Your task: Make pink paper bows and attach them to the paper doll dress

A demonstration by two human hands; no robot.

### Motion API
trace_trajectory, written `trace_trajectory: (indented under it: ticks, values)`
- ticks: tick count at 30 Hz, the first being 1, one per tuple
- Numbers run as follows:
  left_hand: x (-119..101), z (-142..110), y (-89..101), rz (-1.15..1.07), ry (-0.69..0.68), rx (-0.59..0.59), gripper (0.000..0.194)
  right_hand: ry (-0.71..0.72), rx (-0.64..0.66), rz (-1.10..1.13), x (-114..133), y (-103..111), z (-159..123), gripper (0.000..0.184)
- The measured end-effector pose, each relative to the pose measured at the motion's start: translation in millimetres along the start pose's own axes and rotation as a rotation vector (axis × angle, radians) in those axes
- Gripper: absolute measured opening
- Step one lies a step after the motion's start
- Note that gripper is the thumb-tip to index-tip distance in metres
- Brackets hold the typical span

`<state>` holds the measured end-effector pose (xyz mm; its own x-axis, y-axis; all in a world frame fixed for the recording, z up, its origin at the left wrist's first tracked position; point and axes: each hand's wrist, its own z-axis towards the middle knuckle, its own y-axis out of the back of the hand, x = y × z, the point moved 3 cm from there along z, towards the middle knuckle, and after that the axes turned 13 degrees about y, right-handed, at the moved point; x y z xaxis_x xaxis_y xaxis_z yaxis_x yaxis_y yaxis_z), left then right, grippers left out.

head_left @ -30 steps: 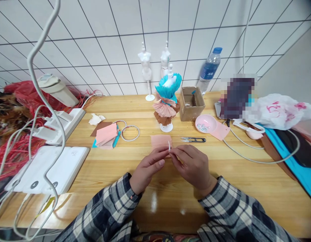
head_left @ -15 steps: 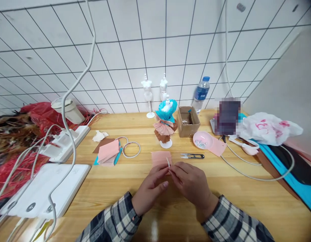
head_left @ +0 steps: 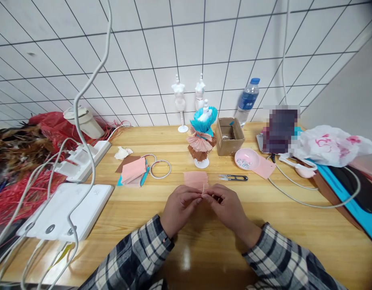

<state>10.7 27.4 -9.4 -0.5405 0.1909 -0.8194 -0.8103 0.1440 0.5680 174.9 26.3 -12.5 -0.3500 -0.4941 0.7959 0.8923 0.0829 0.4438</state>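
Note:
Both hands meet low over the front of the table, fingertips almost touching. Between them a thin white strip (head_left: 203,187) stands up; its lower end is hidden by the fingers. My left hand (head_left: 180,207) is closed in a pinch at the strip, thumb against forefinger. On the other side, my right hand (head_left: 226,207) pinches it too. Just beyond the fingertips lies a pink crepe paper piece (head_left: 195,178). Thread snips (head_left: 233,177) rest to its right. Behind it stands a small dress form (head_left: 201,141) wearing blue, pink and brown ruffled paper.
Two bare white dress forms (head_left: 180,100) stand by the tiled wall. Right of them are a cardboard box (head_left: 231,147), a water bottle (head_left: 248,100) and a pink dish (head_left: 255,159) of small beads. Folded paper (head_left: 133,171), a tape ring (head_left: 160,169) and cables (head_left: 83,141) lie left.
My left thumb has closed up to its forefinger in a pinch. The strip shows straighter and less of it sticks out. The camera view has shifted slightly.

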Motion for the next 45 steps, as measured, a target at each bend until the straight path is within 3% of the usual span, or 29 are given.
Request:
trace_trajectory:
  ticks: [10, 14, 20, 24, 30, 38, 42, 45]
  values:
    - [-6, 1, 5.1, -0.053, 0.115, -0.113, 0.014, 0.196, -0.064, -0.060, 12, -4, -7, 0.018]
    - [-6, 1, 3.2, -0.139, 0.175, -0.077, 0.018, 0.273, -0.053, -0.158, 16, -6, -9, 0.021]
    - [-6, 2, 1.5, -0.273, 0.244, 0.025, 0.022, 0.260, -0.069, -0.193, 12, -6, -11, 0.020]
    - [-3, 2, 1.4, -0.293, 0.304, 0.034, 0.021, 0.244, -0.069, -0.190, 11, -6, -11, 0.021]
    - [0, 1, -1.4, -0.273, 0.350, 0.024, 0.017, 0.178, -0.022, -0.213, 12, -3, -8, 0.019]
    - [-2, -1, -2.3, -0.108, 0.272, -0.019, 0.017, 0.137, -0.026, -0.196, 12, -2, -7, 0.016]
    - [-6, -2, -1.3, -0.120, 0.243, -0.040, 0.014, -0.061, -0.075, 0.002, 7, -2, -4, 0.011]
    - [-7, -1, 0.4, -0.261, 0.209, -0.007, 0.012, -0.263, -0.104, 0.205, -5, -2, -2, 0.011]
